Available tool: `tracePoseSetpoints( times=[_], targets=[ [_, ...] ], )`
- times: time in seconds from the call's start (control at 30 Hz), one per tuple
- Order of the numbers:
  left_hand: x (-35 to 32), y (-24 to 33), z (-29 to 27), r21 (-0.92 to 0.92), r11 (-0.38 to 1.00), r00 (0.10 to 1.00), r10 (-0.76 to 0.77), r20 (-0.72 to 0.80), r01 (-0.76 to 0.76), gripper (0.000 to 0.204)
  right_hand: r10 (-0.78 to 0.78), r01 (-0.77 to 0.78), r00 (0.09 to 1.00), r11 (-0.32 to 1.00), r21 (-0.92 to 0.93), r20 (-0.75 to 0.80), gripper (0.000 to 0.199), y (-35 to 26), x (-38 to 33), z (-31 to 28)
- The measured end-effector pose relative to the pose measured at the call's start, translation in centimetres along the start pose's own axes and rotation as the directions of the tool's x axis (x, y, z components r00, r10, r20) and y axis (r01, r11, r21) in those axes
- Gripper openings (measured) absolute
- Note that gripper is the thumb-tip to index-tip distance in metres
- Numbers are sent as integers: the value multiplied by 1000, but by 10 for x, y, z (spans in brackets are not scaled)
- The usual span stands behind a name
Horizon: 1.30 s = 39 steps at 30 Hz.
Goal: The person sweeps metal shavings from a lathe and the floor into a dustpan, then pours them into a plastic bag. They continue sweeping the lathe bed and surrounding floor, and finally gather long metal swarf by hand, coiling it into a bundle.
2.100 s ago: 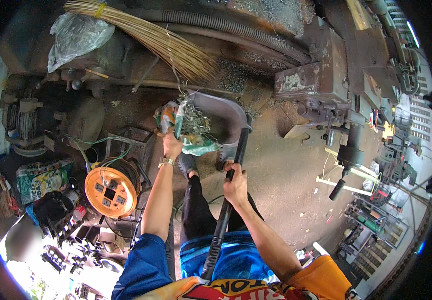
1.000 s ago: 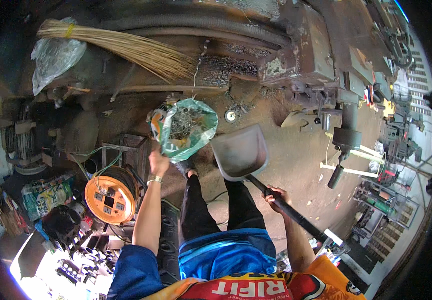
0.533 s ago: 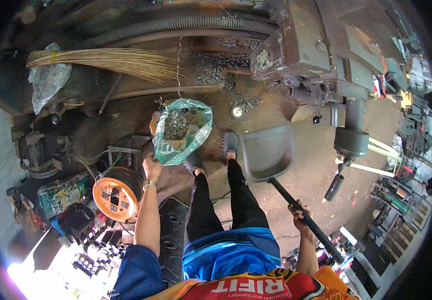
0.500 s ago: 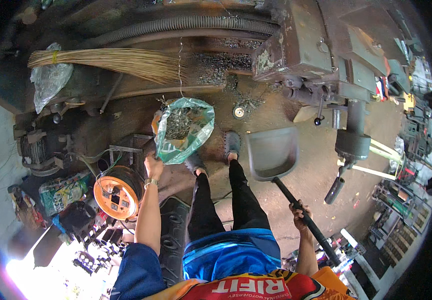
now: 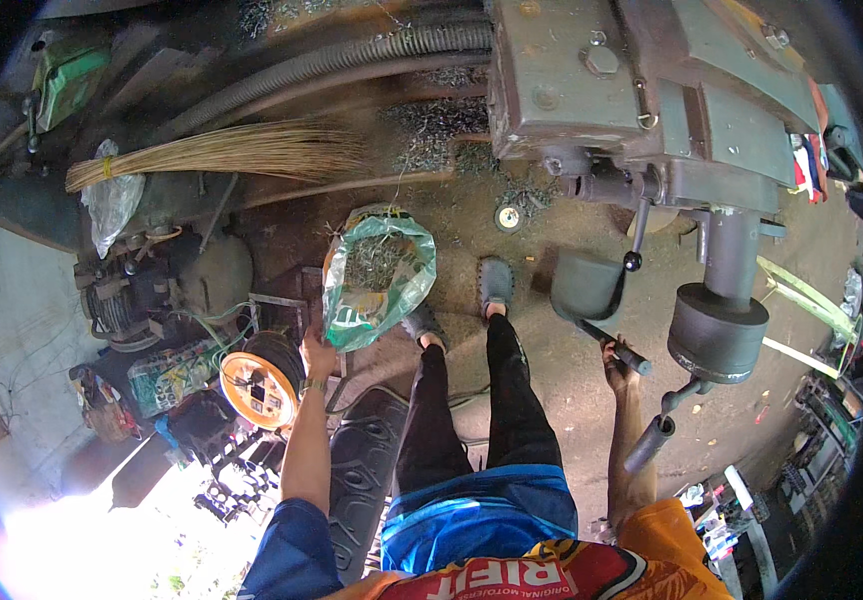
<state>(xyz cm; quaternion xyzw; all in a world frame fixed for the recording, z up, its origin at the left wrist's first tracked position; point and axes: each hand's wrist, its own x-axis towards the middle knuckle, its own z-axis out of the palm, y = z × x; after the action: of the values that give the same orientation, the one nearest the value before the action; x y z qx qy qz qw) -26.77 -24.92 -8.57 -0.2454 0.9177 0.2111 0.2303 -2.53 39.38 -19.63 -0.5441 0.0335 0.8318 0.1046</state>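
Note:
My left hand (image 5: 319, 358) is closed on the near left rim of a green translucent plastic bag (image 5: 414, 285). The bag stands with its mouth spread, and dark curly metal shavings (image 5: 377, 262) lie inside it. On the other side, my right hand (image 5: 620, 362) grips the black handle of a grey long-handled dustpan (image 5: 587, 285). The pan is to the right of my feet, its handle looking short as it tilts up. Whether the pan touches the floor, I cannot tell.
A twig broom (image 5: 222, 155) lies across the dark machine at the back. Its heavy body (image 5: 572, 90) and crank handle (image 5: 649, 445) jut out at the right. Loose shavings (image 5: 527, 195) lie on the floor by a small round disc (image 5: 507, 217). An orange cable reel (image 5: 257, 390) stands left.
My right hand has moved forward with the dustpan, whose handle now tilts up more steeply. The pan has shifted right. My left hand still holds the bag. The whole view has shifted.

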Motion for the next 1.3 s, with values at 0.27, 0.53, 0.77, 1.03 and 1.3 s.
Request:
tracePoseSetpoints(
  times=[0.27, 0.53, 0.77, 1.03, 1.3],
  targets=[
    [-28, -31, 8, 11, 999, 996, 43, -81, -43, 35, -45, 100, 978, 958, 269, -203, 41, 5, -40, -19],
    [8, -63, 1, -83, 995, 996, 51, -76, -57, 32, -211, 320, 916, 896, 307, -341, 53, 54, -61, -70],
    [21, -78, -19, -168, 981, 995, 94, -18, -96, 29, -94, -25, 944, 935, -354, -315, 53, 170, -47, -71],
    [10, -128, -17, -236, 967, 995, 103, 10, -98, 31, 120, 329, 899, 451, -830, 422, 23, 398, 18, 233],
    [1, -136, -33, -296, 946, 991, 132, -25, -134, 34, 144, 365, 897, 289, -885, 417, 37, 527, 50, 353]
  ],
)
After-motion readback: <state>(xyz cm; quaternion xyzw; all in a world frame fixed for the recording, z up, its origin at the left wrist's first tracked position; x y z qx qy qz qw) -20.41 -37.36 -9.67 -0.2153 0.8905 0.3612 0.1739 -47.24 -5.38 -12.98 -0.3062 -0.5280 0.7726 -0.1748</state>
